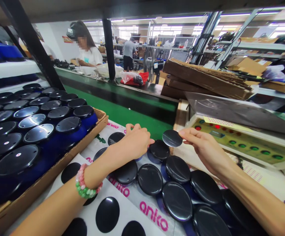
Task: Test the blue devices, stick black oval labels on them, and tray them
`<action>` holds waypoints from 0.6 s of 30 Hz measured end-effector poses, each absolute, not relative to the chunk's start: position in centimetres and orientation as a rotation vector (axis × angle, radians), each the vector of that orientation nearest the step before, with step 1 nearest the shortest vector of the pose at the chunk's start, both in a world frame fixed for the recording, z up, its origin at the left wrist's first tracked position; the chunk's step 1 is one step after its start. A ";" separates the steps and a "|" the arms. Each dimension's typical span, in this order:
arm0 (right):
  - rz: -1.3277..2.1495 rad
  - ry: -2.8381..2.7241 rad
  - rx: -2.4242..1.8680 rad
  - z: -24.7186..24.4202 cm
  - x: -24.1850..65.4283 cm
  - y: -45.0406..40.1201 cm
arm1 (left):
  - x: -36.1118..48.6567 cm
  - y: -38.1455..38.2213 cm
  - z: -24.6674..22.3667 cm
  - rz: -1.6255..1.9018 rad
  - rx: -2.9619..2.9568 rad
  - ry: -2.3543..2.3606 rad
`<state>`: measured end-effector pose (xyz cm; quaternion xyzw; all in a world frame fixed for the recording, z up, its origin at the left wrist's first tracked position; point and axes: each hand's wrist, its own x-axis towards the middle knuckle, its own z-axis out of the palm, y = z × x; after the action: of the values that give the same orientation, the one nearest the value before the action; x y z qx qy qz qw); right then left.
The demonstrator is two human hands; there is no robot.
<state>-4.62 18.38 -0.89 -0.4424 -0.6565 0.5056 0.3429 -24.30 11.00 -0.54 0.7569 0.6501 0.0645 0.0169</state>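
Note:
My right hand pinches a thin black round disc by its edge and holds it just above a blue cylinder with a black top. My left hand, with a bead bracelet on the wrist, rests closed on a neighbouring blue cylinder whose top it covers. Several more black-topped blue cylinders lie in a row toward me, across white packaging printed with black circles and pink "anko" lettering.
A cardboard tray at left holds several black-topped blue cylinders. A machine with a green button panel stands at right, stacked cardboard behind it. Beyond lies a green conveyor. One person sits across it; another stands far back.

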 end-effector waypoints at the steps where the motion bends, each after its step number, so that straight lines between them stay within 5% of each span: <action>1: 1.316 -1.704 -1.152 -0.9 -4.6 18.4 | -24.5 10.7 -0.1 0.189 2.356 2.021; 18: 1.291 -1.742 -1.150 -1.2 -4.7 18.4 | -24.1 11.4 -1.0 0.243 2.274 1.969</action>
<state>-4.65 18.43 -1.19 -0.4413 -0.6682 0.4952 0.3370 -24.13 11.43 -0.97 0.7520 0.6512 0.0805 0.0620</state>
